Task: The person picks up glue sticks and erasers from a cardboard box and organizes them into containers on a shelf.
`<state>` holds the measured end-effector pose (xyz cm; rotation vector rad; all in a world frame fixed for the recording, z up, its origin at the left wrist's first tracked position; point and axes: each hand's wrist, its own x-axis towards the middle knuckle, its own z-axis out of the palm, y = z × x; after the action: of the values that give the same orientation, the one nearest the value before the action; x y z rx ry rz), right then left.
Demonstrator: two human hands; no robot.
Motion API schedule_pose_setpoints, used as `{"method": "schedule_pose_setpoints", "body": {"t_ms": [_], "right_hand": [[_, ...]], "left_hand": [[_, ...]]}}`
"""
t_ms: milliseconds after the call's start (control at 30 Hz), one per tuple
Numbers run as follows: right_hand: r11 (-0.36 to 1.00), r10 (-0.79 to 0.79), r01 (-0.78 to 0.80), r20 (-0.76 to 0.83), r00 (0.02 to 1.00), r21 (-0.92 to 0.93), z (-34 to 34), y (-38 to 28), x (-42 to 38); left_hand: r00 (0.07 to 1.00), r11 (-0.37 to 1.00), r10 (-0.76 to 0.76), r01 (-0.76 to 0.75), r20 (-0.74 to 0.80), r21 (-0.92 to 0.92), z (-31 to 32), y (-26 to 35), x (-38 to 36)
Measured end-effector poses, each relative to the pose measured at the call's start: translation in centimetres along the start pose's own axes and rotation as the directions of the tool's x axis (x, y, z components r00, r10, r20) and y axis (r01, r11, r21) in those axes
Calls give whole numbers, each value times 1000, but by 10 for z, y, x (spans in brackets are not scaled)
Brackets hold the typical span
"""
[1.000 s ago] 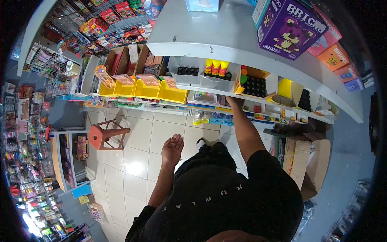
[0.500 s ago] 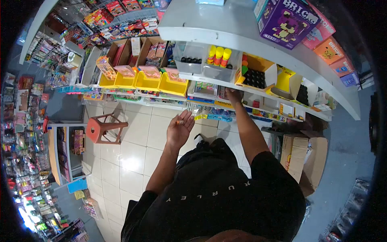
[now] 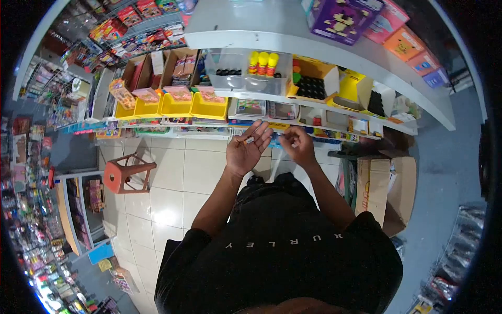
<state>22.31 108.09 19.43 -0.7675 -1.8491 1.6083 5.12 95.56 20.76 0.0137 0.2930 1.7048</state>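
My left hand (image 3: 247,150) is palm up with its fingers apart, in front of the lower shelf. A small white and orange item (image 3: 249,139) rests on it near the base of the fingers. Close on its right, my right hand (image 3: 298,145) has its thumb and fingers pinched around something small and dark, too small to name. Behind the hands, a shelf compartment (image 3: 283,110) holds small items. Above it a clear bin (image 3: 226,67) contains dark round items, and yellow-capped tubes (image 3: 263,64) stand beside them.
Yellow bins (image 3: 208,107) line the shelf at the left. A red stool (image 3: 125,174) stands on the tiled floor. An open cardboard box (image 3: 372,186) is at the right. A thick grey shelf edge (image 3: 314,44) juts out above, with a purple box (image 3: 342,20) on it.
My right hand has come back from the shelf compartment to beside my left hand. My left hand has shifted right and slightly up. The view has moved a little.
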Motion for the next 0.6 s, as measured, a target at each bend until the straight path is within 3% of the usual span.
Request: {"method": "schedule_pose_setpoints", "body": {"t_ms": [100,167,200,267,367,433,467,567,600], "right_hand": [[938,-144,198,199,969,-286,0,-65,-1],[899,-292,367,301,908,-237,5,-54,3],[873,-228,365,390,892,-324,-1,-32,2],[909,-128,277,425,896,-311,-14,-16,-2],[946,-15,141,394,919,-292,-28,11,-14],[964,118,-16,369,922,-267,-40,35,-20],[956,155,-47,362,919,-290,-50,57,-23],[869,152,64,388,909,-491,-80,138,-7],[888,104,88,382,918,-452,-88,175,7]], "left_hand": [[997,997,-67,68,-25,38,6,-22,14],[992,991,-124,124,-14,47,2,-48,20],[982,988,-140,147,-128,52,3,-60,19],[971,965,-209,224,116,-134,-44,-78,20],[959,965,-261,256,-109,-51,-62,-95,15],[822,954,-260,300,-508,-3,-49,-99,3],[830,971,-209,240,-517,-8,-51,-103,-4],[856,987,-97,149,-508,61,-51,-107,-25],[857,989,-70,128,-511,79,-51,-106,-33]]}}
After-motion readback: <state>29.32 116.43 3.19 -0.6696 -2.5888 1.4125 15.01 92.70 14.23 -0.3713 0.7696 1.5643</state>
